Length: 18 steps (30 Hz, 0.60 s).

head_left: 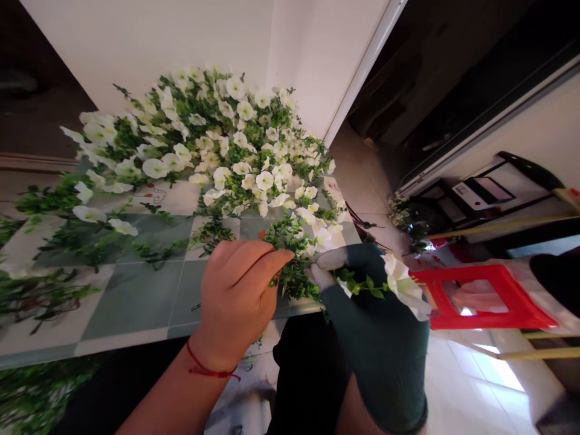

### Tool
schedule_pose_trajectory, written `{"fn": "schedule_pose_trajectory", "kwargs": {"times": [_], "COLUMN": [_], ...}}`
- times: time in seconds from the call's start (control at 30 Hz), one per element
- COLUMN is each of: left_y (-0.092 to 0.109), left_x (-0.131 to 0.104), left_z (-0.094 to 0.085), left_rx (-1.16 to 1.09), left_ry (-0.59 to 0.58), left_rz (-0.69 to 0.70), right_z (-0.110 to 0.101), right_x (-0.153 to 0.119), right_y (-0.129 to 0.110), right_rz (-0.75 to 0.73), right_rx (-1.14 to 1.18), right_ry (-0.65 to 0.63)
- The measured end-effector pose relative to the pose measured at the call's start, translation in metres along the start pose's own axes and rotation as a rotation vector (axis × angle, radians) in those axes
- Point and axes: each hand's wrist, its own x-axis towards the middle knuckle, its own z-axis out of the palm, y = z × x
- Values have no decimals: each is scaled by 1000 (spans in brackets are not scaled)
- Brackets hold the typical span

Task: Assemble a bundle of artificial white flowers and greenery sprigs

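Note:
Near the table's front edge, my bare left hand [242,284] is closed with thumb and index finger pinched on a sprig of green leaves [294,278]. A dark green glove with pale fingertips covers my right hand [362,296]. Its thumb and finger close on a leafy stem [365,285] that carries a white artificial flower [403,284] lying over the back of the glove. Both sets of fingertips are close together, and the stems between them are partly hidden in foliage. Just beyond them rises a large heap of white artificial flowers [244,112] with green leaves.
Loose green sprigs [156,251] lie across the checked tablecloth [136,296]. More greenery [36,393] is below the table at the lower left. A red plastic stool [507,296] stands on the right, with a black-framed object [487,190] behind it. A pale wall [181,36] backs the table.

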Motion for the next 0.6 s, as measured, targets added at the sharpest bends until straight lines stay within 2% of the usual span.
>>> {"fn": "schedule_pose_trajectory", "kwargs": {"times": [0.23,0.6], "left_y": [2,4], "left_x": [-2,-10], "left_z": [5,9], "left_rx": [-18,-56], "left_ry": [7,9], "left_rz": [-36,-128], "right_z": [10,15], "right_x": [2,6], "right_y": [-7,-4], "right_rz": [7,-25], "right_rx": [75,36], "right_ry": [1,-71]}}
